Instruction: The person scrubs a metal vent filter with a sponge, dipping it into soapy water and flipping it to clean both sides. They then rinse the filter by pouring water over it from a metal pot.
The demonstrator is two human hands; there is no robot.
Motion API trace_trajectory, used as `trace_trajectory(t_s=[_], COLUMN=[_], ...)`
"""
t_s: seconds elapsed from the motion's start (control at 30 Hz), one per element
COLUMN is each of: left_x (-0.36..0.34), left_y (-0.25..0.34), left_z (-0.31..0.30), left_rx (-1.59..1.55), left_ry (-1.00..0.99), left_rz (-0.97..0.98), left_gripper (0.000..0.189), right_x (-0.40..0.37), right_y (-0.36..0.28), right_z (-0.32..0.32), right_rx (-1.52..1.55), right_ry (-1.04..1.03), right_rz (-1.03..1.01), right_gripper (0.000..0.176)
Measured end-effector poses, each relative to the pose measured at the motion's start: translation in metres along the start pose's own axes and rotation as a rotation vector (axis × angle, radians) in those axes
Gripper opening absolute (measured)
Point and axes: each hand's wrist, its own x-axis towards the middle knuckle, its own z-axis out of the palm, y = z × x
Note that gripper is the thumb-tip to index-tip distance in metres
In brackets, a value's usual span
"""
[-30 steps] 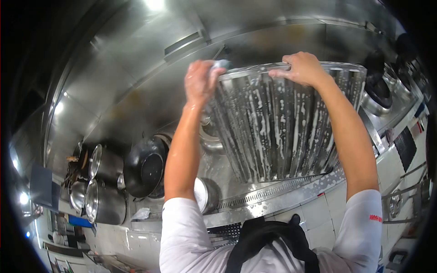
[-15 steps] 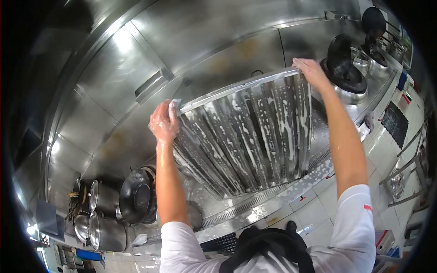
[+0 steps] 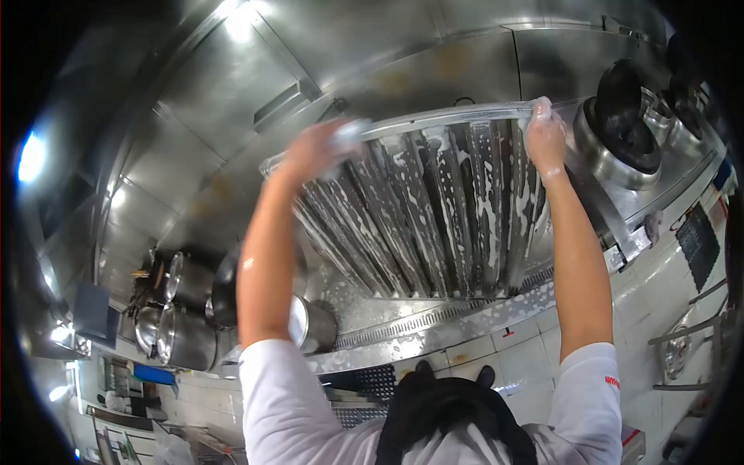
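A soapy metal baffle filter [image 3: 422,201] stands tilted on the steel counter, with white foam streaking its slats. My right hand [image 3: 547,136] is closed around the top right corner of its frame, with suds on the fingers. Near the upper left part of the frame is my left hand [image 3: 314,151], smeared by motion. Its fingers are closed on a small white sponge or cloth [image 3: 351,134], too blurred to tell which. The sponge lies over the filter's top edge.
Wok burners with a black wok [image 3: 620,101] stand at the right. Stacked steel pots [image 3: 187,337] are at the left, and a steel pot [image 3: 314,324] sits nearer my left arm. A slotted drain [image 3: 418,319] runs along the counter's front. Black mats [image 3: 697,240] lie at the right.
My left hand has moved right along the filter's top edge with the white piece. My right hand has turned more upright on the corner. The view has shifted.
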Motion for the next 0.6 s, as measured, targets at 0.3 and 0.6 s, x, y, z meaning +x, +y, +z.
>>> trace_trajectory(t_s=[0.3,0.6], left_x=[0.023,0.086], left_y=[0.029,0.194], left_z=[0.025,0.085], left_rx=[-0.104,0.069], left_ry=[0.079,0.191], left_rz=[0.225,0.419], left_gripper=[0.056,0.037], right_x=[-0.001,-0.003], right_y=[-0.013,0.044], right_z=[0.015,0.032], right_rx=[0.163,0.168], right_ry=[-0.124,0.028], right_rz=[0.158,-0.196], right_gripper=[0.056,0.038])
